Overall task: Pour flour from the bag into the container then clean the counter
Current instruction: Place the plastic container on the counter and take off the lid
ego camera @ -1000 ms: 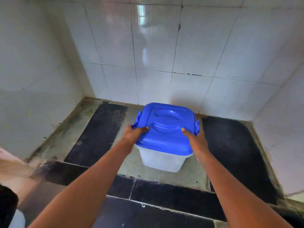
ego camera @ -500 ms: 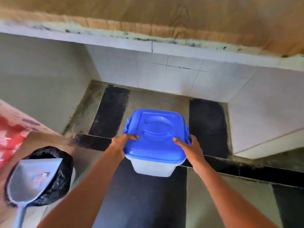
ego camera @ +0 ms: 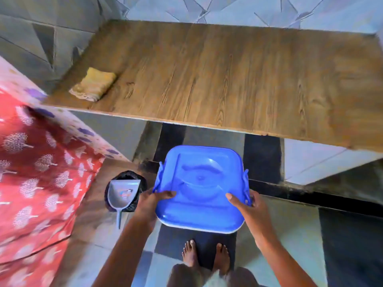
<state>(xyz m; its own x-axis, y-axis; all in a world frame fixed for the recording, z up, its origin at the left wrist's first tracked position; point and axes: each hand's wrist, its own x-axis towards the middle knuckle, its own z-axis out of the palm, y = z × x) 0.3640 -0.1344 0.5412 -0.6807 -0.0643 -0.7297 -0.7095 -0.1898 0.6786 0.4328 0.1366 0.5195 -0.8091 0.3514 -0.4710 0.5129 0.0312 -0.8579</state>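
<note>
The container point(ego camera: 200, 187) is a square tub with rounded corners, closed by a bright blue lid that has a moulded round recess and a curved handle ridge in its middle. A blue clip sticks out on each of its two sides. Only a thin pale strip of the tub's body shows under the lid's near edge. It is held in the air above the floor, in front of the bench point(ego camera: 228, 79) and below its near edge, at about 6 o'clock from the bench's middle.

The left hand point(ego camera: 152, 200) grasps the container's side at 9 o'clock, thumb lying on top of the lid, the other fingers hidden beneath. The right hand point(ego camera: 247, 206) grasps the side at 3 o'clock the same way, thumb on the lid beside the clip.

On the wood-grain bench a folded yellow cloth point(ego camera: 93, 84) lies near its left end. On the floor at 9 o'clock from the container, just beside the left hand, a grey dustpan point(ego camera: 123, 193) rests on a bin lined with a black bag point(ego camera: 139, 190). A red patterned fabric point(ego camera: 39, 172) fills the left side. Two bare feet point(ego camera: 205, 255) stand on the tiled floor under the container.
</note>
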